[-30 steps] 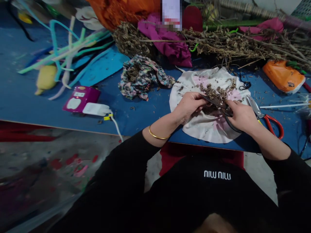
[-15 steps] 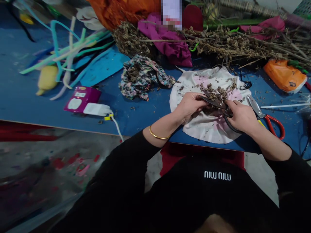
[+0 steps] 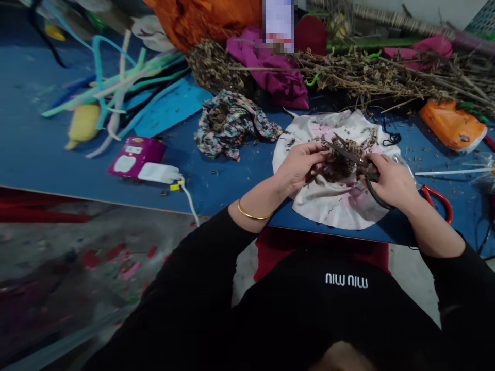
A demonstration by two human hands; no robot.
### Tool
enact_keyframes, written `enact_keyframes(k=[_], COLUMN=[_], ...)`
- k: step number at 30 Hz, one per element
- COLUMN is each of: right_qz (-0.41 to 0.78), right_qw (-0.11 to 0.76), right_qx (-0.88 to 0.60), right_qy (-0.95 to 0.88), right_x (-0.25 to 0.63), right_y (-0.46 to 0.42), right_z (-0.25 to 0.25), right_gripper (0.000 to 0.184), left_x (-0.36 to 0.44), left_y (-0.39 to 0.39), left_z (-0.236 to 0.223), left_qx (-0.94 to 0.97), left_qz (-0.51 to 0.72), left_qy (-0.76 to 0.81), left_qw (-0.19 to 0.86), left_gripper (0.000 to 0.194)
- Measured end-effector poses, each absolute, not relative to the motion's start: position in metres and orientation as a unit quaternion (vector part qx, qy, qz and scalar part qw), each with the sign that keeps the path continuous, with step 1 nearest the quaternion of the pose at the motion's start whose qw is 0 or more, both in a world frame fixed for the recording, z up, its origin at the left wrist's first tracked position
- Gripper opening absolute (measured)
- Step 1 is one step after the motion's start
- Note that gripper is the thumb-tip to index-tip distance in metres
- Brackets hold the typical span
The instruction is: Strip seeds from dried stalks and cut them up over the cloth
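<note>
Got just one head-worn view, looking forward and steeply down, pretty close in: fingers [image 3: 312, 148] right of center, worktop [image 3: 240, 180] across the upper half, black shirt [image 3: 317, 319] at bottom, floor [image 3: 127, 226] lower left.

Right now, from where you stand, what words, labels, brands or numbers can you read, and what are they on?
"miu miu", upside down in this view: on the black top.
Pixelated card at the back: unreadable.
Purple box: too blurred to read any text.
Yellow tag on the white cord: too small.
Scissors in the right hand's fingers: no lettering visible.
</note>
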State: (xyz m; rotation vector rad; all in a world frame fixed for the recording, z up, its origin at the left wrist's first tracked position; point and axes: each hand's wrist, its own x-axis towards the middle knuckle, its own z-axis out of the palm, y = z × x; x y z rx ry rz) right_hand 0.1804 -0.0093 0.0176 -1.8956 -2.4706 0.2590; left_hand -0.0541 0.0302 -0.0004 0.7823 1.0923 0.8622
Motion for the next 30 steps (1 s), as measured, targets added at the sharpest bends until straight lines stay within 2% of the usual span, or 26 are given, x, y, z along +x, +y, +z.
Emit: enact_keyframes(k=[8, 13, 18, 25, 30], right_qz=[0.08, 0.074, 0.081, 0.098, 0.102], right_qw=[0.005, -0.017, -0.027, -0.044, -0.031], right_qx=[-0.592, -0.592, -0.584, -0.578, -0.59], right_qy=[-0.802, -0.803, -0.807, -0.809, -0.8], right_x=[0.178, 0.176, 0.176, 0.176, 0.175], right_y=[-0.012, -0.014, -0.013, -0.013, -0.013], right_z=[0.016, 0.016, 0.019, 0.023, 0.024], right_gripper=[0.057, 0.058, 0.056, 0.045, 0.045], left_x=[-0.052, -0.049, -0.049, -0.053, -0.06], left_y=[0.029, 0.028, 0.026, 0.026, 0.027], left_z=[0.002, 0.003, 0.002, 0.005, 0.005], left_qx=[0.337, 0.351, 0.385, 0.387, 0.395], left_qz=[0.386, 0.386, 0.365, 0.359, 0.335], left_qy=[0.516, 0.518, 0.528, 0.518, 0.516], left_qw=[0.686, 0.678, 0.663, 0.673, 0.682], left_gripper=[0.015, 0.033, 0.038, 0.034, 0.01])
